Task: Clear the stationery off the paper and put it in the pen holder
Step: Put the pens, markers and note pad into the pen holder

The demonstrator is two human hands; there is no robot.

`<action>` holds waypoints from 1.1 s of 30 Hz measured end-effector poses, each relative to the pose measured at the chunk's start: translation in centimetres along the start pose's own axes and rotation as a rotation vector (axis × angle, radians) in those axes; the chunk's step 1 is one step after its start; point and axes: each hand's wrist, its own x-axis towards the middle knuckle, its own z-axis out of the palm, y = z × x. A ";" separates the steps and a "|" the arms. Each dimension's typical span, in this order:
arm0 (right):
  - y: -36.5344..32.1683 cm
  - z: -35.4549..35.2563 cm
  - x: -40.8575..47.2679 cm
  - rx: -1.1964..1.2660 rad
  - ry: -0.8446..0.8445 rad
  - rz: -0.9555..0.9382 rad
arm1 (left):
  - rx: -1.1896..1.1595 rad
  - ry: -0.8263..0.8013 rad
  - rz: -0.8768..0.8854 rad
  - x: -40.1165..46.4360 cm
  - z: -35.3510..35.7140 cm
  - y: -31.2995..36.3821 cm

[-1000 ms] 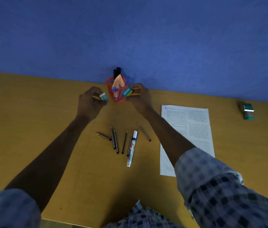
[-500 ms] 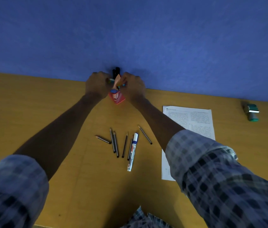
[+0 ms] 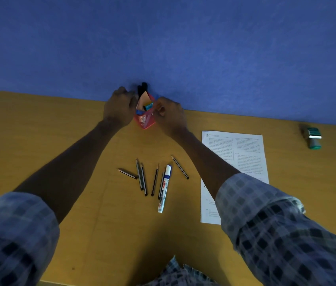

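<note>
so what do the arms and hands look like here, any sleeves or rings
Both arms wear a blue, white and dark checked shirt, its sleeves pushed up so the forearms are bare. The left hand and right hand are bare: no gloves. No watch or ring shows, though the picture is dim.

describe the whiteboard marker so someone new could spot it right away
On the wooden desk, look left of the printed paper, in the loose row of pencils near the person. The whiteboard marker lies among them: the only thick white barrel, with a blue cap and printed lettering, while its neighbours are thin and dark.
</note>
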 end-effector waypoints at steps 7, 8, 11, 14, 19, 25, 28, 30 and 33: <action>1.6 -0.2 -3.9 -0.136 -0.047 0.033 | -0.080 0.196 -0.048 -3.9 0.4 -0.1; 1.9 -0.1 -4.5 -0.198 -0.099 0.082 | -0.089 0.180 -0.057 -4.7 0.7 0.0; 2.3 0.1 -6.0 -0.325 -0.276 0.214 | -0.054 0.036 -0.132 -7.2 1.8 0.2; 2.0 0.1 -7.7 -0.416 -0.410 0.260 | 0.001 -0.177 -0.254 -9.4 2.9 0.7; 1.4 0.6 -10.2 -0.413 -0.505 0.330 | 0.113 -0.451 -0.325 -12.6 4.4 1.4; 1.0 1.4 -11.8 -0.292 -0.441 0.356 | 0.055 -0.434 -0.322 -13.7 4.8 2.4; 0.9 1.2 -11.6 -0.254 -0.425 0.378 | 0.064 -0.430 -0.296 -13.8 4.7 3.0; 0.8 0.9 -11.3 -0.233 -0.446 0.400 | 0.072 -0.424 -0.286 -13.8 4.6 3.3; 0.8 0.3 -10.6 -0.212 -0.427 0.397 | 0.124 -0.412 -0.265 -14.0 4.7 3.9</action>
